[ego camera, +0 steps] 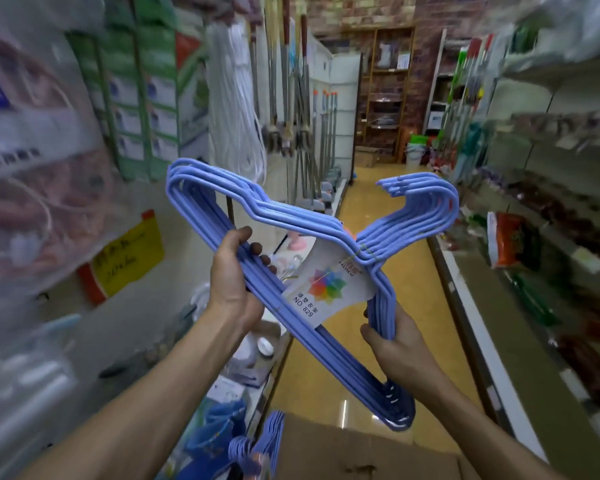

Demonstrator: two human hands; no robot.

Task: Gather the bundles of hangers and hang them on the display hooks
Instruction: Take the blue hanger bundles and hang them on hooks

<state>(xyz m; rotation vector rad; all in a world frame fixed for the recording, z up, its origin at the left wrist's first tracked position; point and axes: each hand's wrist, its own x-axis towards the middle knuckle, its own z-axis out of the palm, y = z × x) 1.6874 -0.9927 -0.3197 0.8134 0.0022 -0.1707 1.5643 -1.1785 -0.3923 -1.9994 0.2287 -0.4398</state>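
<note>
A bundle of light blue hangers [291, 220] is held up in the middle of the aisle, tilted, with its hooks [426, 199] pointing up and to the right. A white label card [329, 289] with a coloured star hangs at its neck. My left hand [234, 282] grips the bundle's long bottom bars on the left. My right hand [392, 337] grips a shoulder arm of the bundle lower right. More blue hangers [257, 445] lie at the bottom by a cardboard box [354, 452].
Shelves of packaged goods line the left side, with a yellow price sign [129, 254]. Mops and brooms [291, 98] hang farther along the left. A shelf rack [534, 237] with packets runs down the right. The yellow floor aisle [378, 209] leads away between them.
</note>
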